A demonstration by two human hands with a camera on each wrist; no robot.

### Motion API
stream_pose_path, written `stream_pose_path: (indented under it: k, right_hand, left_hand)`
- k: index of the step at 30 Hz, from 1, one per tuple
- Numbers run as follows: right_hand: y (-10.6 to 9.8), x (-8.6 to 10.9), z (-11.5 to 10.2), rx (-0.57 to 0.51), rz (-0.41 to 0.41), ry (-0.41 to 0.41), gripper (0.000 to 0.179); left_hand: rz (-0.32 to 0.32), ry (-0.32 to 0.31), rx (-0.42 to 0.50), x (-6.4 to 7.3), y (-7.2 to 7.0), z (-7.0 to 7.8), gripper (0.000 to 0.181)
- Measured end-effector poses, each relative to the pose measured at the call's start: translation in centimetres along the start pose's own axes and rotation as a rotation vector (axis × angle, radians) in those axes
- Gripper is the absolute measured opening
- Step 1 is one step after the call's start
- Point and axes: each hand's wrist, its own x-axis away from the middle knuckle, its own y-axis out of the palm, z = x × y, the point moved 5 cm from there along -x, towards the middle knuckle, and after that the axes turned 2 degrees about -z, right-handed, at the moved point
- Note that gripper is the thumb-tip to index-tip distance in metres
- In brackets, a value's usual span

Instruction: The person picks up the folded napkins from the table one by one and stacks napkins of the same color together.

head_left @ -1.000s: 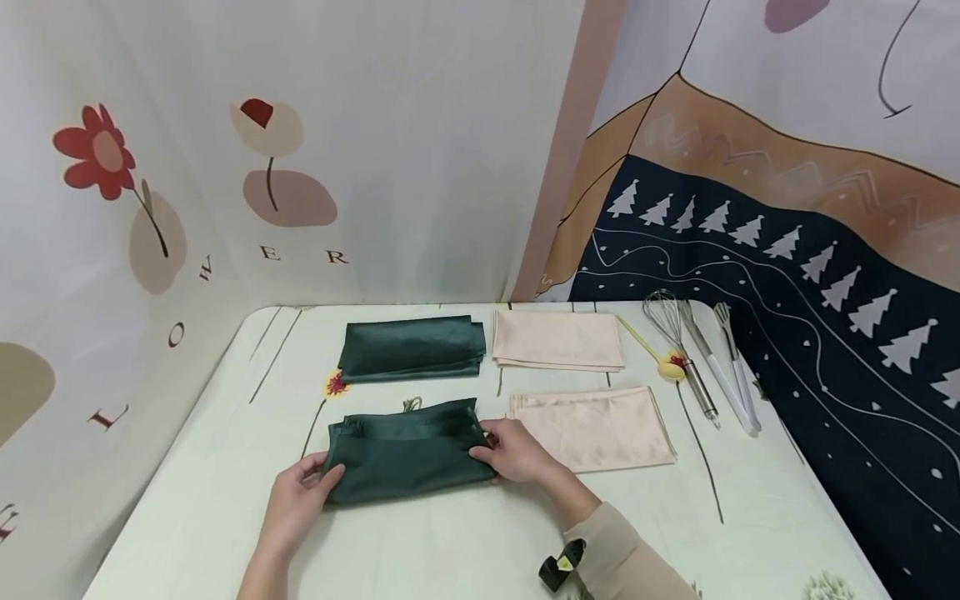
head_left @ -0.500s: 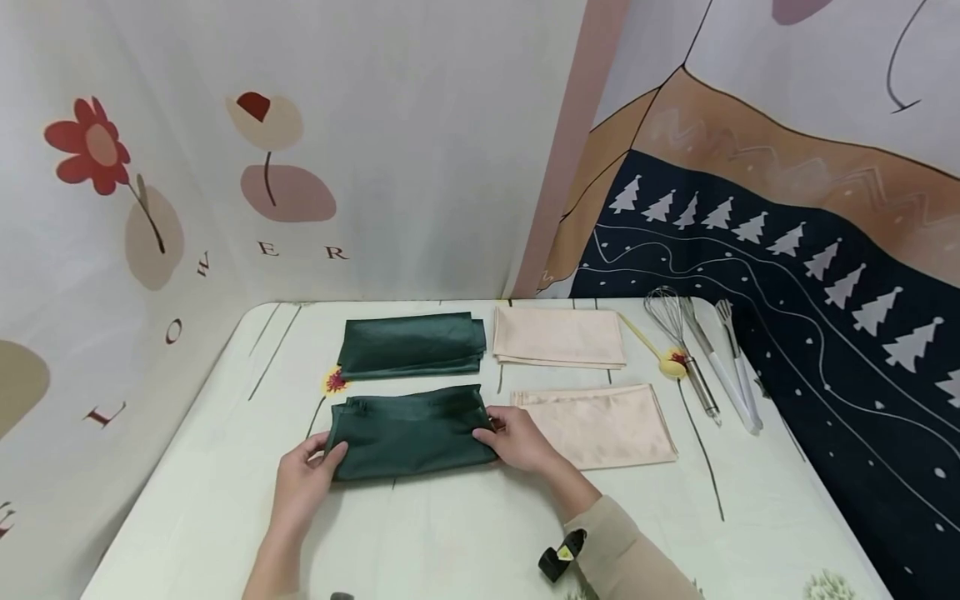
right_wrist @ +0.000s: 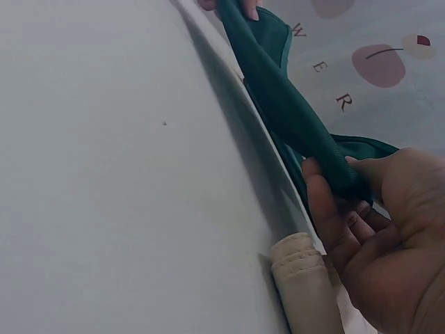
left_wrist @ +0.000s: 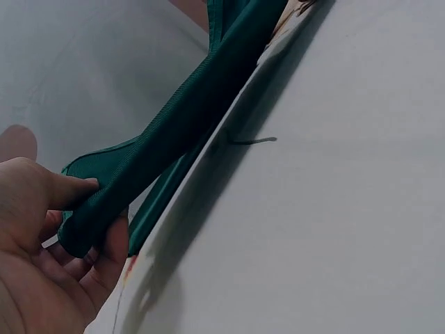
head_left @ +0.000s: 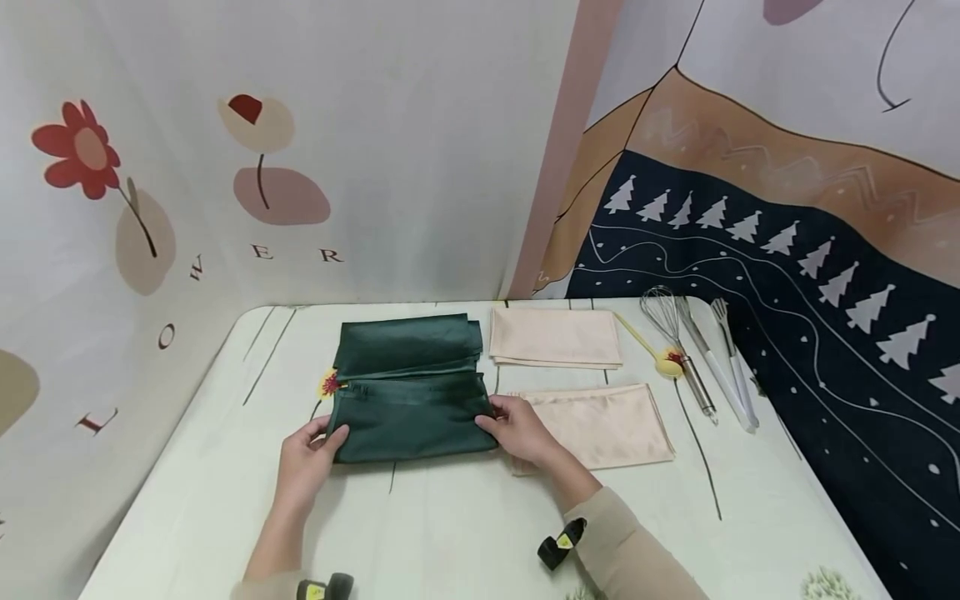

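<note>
Both hands hold a folded dark green cloth (head_left: 412, 421) by its two short ends, at the middle left of the table. The left hand (head_left: 303, 462) pinches its left end between thumb and fingers. At the opposite end, the right hand (head_left: 525, 429) does the same. In both wrist views the green cloth (left_wrist: 177, 115) is raised off the table, with a shadow beneath. Behind it lies a second folded green cloth (head_left: 405, 346), its front edge overlapped or hidden by the held one. Just right of the right hand lies a folded beige cloth (head_left: 600, 429).
Another folded beige cloth (head_left: 555, 337) lies at the back. Toward the right edge are a whisk (head_left: 686, 358), a yellow spoon (head_left: 666, 365) and white-handled utensils (head_left: 723, 367). Patterned curtains (head_left: 405, 167) hang behind the white table (head_left: 420, 542).
The held green cloth has moved away from me, lifted and brought up against the far green cloth. Both hands moved with it, keeping their grip. The other cloths stay put.
</note>
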Motion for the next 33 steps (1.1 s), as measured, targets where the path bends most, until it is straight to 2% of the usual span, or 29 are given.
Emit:
stream_pose_path:
  k: [7,14,24,28,33]
  right_hand:
    - [-0.7,-0.9,-0.2,-0.036,0.016,0.006,0.012]
    - [-1.5,-2.4,0.0,0.012,0.041,0.005,0.012]
    - [-2.3,-4.3,0.2,0.009,0.071,0.001,0.021]
    - [-2.5,-5.1,0.2,0.000,0.077,0.002,0.013]
    - [-2.8,-6.1,-0.1,0.028,0.089,-0.014,0.032]
  left_hand:
    - [-0.033,0.002,0.017,-1.3,0.1,1.2,0.038]
    - [-0.036,0.006,0.029,-2.4,0.3,1.8,0.041]
    - [-0.031,0.020,0.019,-4.2,0.4,2.6,0.040]
    - [-0.034,0.020,0.031,-5.1,0.2,2.7,0.039]
    - [-0.032,0.013,0.038,-6.0,0.0,3.0,0.041]
